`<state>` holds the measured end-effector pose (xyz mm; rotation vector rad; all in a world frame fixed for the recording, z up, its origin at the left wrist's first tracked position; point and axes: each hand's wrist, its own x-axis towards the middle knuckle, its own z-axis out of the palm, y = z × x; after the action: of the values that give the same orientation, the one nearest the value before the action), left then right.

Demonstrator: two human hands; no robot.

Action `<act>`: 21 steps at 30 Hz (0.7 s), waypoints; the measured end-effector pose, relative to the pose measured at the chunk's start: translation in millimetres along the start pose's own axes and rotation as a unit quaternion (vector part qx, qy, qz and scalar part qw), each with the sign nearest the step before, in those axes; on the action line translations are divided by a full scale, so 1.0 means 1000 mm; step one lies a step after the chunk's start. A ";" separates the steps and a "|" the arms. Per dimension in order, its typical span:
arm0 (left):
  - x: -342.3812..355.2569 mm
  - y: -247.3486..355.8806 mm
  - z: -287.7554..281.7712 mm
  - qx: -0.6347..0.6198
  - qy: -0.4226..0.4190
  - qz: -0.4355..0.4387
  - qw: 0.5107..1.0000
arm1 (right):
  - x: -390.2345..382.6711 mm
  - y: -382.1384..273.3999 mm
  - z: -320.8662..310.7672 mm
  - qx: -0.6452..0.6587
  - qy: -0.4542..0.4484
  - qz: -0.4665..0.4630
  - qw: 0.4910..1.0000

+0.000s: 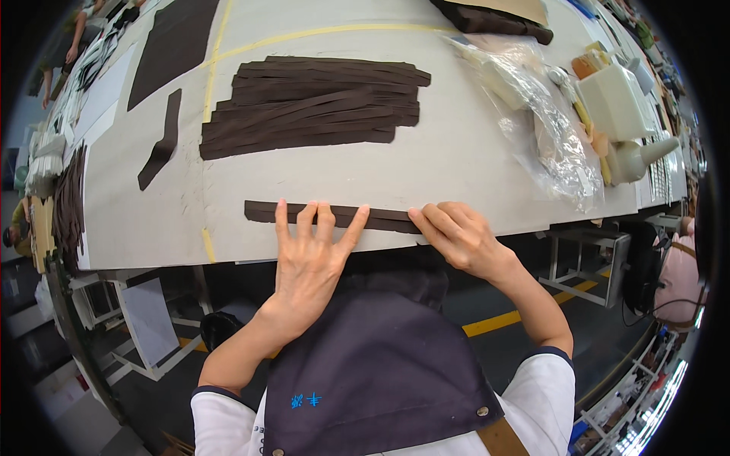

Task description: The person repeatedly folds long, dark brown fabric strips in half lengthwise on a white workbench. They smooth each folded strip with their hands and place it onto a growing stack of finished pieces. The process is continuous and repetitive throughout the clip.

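A long dark brown strip point(260, 211) of leather-like material lies along the table's near edge, with a lengthwise line running down it. My left hand point(310, 258) presses on it with fingers spread and fingertips resting along its length. At the strip's right end my right hand point(470, 239) has thumb and fingers pinched together on it. Beyond my hands lies a broad pile of similar brown strips point(312, 106), laid side by side and overlapping. A single bent strip point(166, 144) sits apart, left of that pile.
Yellow tape point(327, 32) lines the pale tabletop point(327, 178). A large dark sheet point(173, 45) lies at the far left. To the right are clear plastic bags point(547, 121), a white plastic container point(617, 99) and a bottle with a spout point(635, 159). More strips point(68, 205) hang at the left edge.
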<state>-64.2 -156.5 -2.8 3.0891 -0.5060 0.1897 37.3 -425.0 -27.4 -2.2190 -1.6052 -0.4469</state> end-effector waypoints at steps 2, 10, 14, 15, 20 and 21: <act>0.009 0.001 -0.011 -0.024 -0.007 0.013 1.000 | 0.000 -0.001 0.001 -0.007 0.006 0.000 1.000; 0.021 0.025 0.030 -0.134 0.133 0.075 0.979 | 0.000 -0.002 0.001 -0.012 0.025 0.007 1.000; 0.023 0.030 0.030 -0.128 0.133 0.069 0.980 | -0.008 -0.002 0.001 -0.026 0.026 0.012 0.999; 0.027 0.035 0.027 -0.141 0.136 0.075 0.978 | -0.007 -0.002 0.002 -0.023 0.028 0.013 0.999; 0.037 0.062 0.037 -0.146 0.158 0.070 0.974 | -0.017 -0.002 0.003 0.009 0.042 0.060 0.997; 0.037 0.064 0.040 -0.135 0.159 0.067 0.976 | -0.024 -0.001 0.000 0.024 0.065 0.090 0.994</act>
<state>-45.2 -229.6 -38.6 2.6900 -0.6615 0.5560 29.1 -444.2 -38.3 -2.2254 -1.3240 -0.4850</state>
